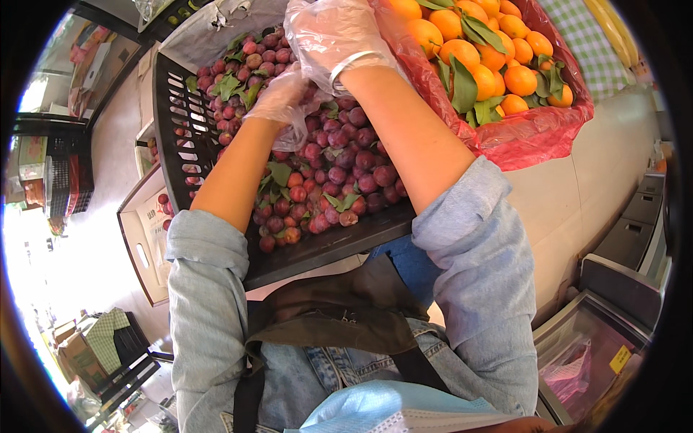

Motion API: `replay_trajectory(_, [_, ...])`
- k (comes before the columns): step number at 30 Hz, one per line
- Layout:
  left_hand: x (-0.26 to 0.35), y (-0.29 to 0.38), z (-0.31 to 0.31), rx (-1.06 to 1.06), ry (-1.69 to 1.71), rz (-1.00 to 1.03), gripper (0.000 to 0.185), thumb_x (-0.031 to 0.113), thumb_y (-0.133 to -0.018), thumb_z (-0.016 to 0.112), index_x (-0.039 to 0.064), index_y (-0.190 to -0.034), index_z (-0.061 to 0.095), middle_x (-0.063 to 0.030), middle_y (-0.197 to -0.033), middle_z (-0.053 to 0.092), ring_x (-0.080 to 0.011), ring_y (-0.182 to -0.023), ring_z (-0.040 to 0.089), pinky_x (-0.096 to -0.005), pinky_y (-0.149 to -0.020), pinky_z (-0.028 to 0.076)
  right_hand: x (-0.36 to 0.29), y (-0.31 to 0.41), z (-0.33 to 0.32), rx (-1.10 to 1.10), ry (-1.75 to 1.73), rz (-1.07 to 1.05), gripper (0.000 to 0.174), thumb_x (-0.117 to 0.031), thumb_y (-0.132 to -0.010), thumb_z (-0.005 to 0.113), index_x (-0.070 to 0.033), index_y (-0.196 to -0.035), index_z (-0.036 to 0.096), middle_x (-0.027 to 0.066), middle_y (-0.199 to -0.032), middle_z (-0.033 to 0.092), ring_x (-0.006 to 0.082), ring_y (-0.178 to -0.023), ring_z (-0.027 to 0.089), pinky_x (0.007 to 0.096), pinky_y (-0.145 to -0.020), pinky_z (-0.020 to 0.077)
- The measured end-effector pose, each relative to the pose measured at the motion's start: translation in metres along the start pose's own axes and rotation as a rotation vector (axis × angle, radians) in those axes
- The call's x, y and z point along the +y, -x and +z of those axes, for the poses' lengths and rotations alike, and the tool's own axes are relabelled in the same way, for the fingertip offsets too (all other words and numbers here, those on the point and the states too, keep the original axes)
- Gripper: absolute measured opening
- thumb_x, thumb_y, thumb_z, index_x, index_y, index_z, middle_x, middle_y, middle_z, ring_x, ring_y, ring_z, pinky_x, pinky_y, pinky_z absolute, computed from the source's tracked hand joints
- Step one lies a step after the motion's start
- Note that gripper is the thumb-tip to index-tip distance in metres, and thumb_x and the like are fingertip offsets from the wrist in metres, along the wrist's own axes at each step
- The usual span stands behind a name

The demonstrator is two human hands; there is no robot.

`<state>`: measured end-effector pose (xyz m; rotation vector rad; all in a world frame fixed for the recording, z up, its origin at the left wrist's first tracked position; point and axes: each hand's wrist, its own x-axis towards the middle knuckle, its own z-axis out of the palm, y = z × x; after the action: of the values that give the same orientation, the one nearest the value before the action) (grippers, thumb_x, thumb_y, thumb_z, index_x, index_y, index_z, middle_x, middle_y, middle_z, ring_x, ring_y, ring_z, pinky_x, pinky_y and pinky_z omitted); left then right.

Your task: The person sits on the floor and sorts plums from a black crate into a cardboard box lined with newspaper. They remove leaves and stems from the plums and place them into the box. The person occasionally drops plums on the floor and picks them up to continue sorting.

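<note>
Black plastic crate before me holds a heap of red-purple plums with loose green leaves among them. A thin clear plastic glove covers each hand. My left hand is low over the middle of the plums, its fingertips hidden by the right hand. Farther forward, my right hand bends over the far part of the heap, near the orange box. A pale bracelet circles the right wrist. Whether either hand grips a plum cannot be made out.
To the right is a box lined with red plastic film, full of leafy oranges. A cardboard box with some plums is at the left. Green checked cloth lies beyond the oranges. A glass-topped case stands low right.
</note>
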<state>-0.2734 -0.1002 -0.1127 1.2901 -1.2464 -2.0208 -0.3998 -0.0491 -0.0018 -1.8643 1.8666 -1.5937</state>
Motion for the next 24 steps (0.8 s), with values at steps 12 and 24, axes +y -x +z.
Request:
replay_trajectory(12, [-0.028,-0.03,0.01,-0.139,-1.189,0.767,0.066,0.059,-0.084,0.065,0.005,-0.122,0.064,-0.0264,-0.111,0.068,-0.045,-0.099,0.065,-0.0468,-0.087,0.052,0.02,-0.005,0.03,0.131,0.438,-0.153,0.019,-0.023,-0.082,0.062,-0.015,-0.087,0.078,0.0066,-0.099,0.072,0.0244,-0.1,0.066,0.0366,-0.091,0.0476])
replay_trajectory(24, [-0.005,0.014,0.027,-0.293,-0.959,0.712,0.053,0.04,-0.083,0.07,0.004,-0.121,0.064,-0.0241,-0.115,0.067,-0.0408,-0.105,0.063,-0.0438,-0.091,0.051,0.006,-0.004,0.009,-0.203,0.728,-0.335,0.019,-0.022,-0.082,0.063,-0.013,-0.088,0.078,0.0064,-0.101,0.073,0.025,-0.102,0.066,0.0388,-0.09,0.05])
